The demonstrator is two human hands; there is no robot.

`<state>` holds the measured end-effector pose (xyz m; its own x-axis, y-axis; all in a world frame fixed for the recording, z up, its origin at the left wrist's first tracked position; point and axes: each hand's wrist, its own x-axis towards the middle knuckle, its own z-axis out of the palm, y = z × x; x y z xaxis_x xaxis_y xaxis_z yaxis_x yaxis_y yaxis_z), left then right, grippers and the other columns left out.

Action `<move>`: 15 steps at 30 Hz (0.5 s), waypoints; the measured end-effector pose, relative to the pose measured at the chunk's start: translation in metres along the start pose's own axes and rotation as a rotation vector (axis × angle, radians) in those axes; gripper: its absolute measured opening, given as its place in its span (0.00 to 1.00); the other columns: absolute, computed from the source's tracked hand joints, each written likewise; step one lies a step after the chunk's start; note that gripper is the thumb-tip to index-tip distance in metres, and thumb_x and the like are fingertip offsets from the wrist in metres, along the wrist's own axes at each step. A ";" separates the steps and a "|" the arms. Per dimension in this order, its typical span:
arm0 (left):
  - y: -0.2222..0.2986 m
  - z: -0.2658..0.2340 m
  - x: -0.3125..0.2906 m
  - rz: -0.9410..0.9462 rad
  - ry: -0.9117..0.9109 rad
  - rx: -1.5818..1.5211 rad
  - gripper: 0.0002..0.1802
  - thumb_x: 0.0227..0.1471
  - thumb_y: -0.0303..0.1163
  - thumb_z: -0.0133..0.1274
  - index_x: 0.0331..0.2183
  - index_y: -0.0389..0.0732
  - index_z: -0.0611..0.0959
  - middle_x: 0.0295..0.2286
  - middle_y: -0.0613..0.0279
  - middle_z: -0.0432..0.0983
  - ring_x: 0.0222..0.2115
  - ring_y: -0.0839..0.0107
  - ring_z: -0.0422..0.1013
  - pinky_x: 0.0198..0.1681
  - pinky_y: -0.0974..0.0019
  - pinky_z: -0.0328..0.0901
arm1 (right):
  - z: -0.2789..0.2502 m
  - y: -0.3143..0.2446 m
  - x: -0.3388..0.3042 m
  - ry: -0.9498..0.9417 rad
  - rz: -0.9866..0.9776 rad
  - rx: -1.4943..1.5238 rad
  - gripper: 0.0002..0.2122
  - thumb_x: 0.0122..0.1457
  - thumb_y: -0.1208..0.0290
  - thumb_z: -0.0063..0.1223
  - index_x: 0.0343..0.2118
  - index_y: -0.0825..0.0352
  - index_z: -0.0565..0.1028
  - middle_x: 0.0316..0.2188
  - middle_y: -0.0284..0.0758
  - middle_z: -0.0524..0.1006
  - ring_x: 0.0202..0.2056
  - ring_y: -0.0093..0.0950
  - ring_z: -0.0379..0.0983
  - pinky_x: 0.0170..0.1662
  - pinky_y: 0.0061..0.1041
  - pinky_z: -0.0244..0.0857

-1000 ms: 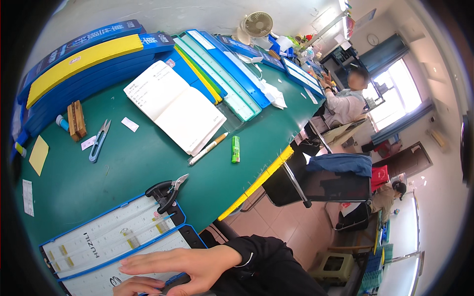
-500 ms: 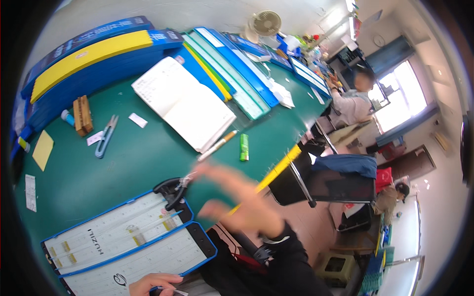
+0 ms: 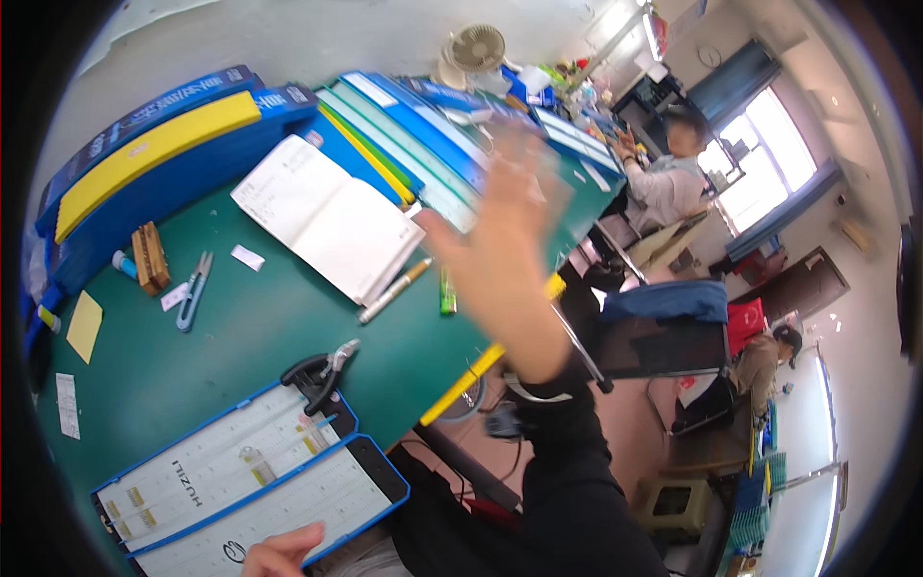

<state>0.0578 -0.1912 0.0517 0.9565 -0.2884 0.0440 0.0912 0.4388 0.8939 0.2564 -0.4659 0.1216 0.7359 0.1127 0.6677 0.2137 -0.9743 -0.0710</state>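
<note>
My right hand [image 3: 500,231] is stretched out over the table's right part, blurred, its fingers spread and nothing visible in them. It hides part of a flat teal case behind it. At the lower edge my left hand [image 3: 284,553] is bent at the front of an unfolded blue case [image 3: 361,500] with white ruled panels; the picture edge cuts the hand off, and what its fingers hold is hidden. Small clear pieces with yellow marks [image 3: 258,464] lie in the case. Black-handled pliers [image 3: 317,377] rest at its upper right corner.
On the green table [image 3: 231,337] lie an open notebook [image 3: 332,226], a pen [image 3: 396,290], a green packet [image 3: 448,291], blue thread snips [image 3: 195,293] and a wooden block [image 3: 150,258]. Blue and yellow cases [image 3: 159,163] stack behind. A chair [image 3: 663,322] stands right; a co-worker [image 3: 668,183] sits farther off.
My right hand has moved from beside the pliers up and away to the right, leaving the pliers lying there. The thin metal thing in my left hand no longer shows. The view has shifted slightly.
</note>
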 end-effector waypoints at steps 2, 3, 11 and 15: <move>-0.005 -0.017 -0.014 0.116 0.167 0.055 0.09 0.54 0.33 0.46 0.28 0.39 0.69 0.40 0.43 0.69 0.45 0.54 0.66 0.50 0.53 0.58 | -0.017 0.016 -0.012 -0.153 0.241 -0.448 0.34 0.52 0.62 0.50 0.58 0.71 0.47 0.54 0.57 0.54 0.54 0.52 0.51 0.55 0.40 0.48; -0.007 -0.019 -0.016 0.067 0.195 0.089 0.08 0.54 0.32 0.46 0.28 0.38 0.69 0.39 0.45 0.70 0.42 0.56 0.67 0.48 0.55 0.60 | -0.027 0.018 -0.029 -0.446 0.297 -0.187 0.31 0.51 0.67 0.52 0.56 0.69 0.52 0.50 0.52 0.60 0.51 0.46 0.58 0.51 0.37 0.54; -0.008 0.006 0.009 -0.218 -0.013 0.079 0.05 0.55 0.27 0.44 0.31 0.36 0.72 0.34 0.54 0.72 0.31 0.75 0.68 0.37 0.72 0.63 | -0.090 0.022 -0.044 -0.453 -0.174 1.804 0.15 0.44 0.62 0.63 0.33 0.58 0.72 0.62 0.41 0.40 0.61 0.50 0.31 0.58 0.53 0.34; -0.018 0.008 0.014 -0.286 0.005 0.035 0.06 0.55 0.28 0.44 0.32 0.35 0.72 0.35 0.57 0.73 0.30 0.78 0.66 0.35 0.74 0.62 | -0.114 0.039 -0.027 0.065 -0.237 1.841 0.13 0.46 0.64 0.60 0.17 0.55 0.65 0.62 0.42 0.36 0.61 0.49 0.22 0.54 0.65 0.25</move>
<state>0.0668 -0.2104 0.0396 0.8947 -0.3917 -0.2146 0.3481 0.3104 0.8846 0.1715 -0.5288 0.1853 0.5769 0.1476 0.8033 0.6701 0.4769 -0.5688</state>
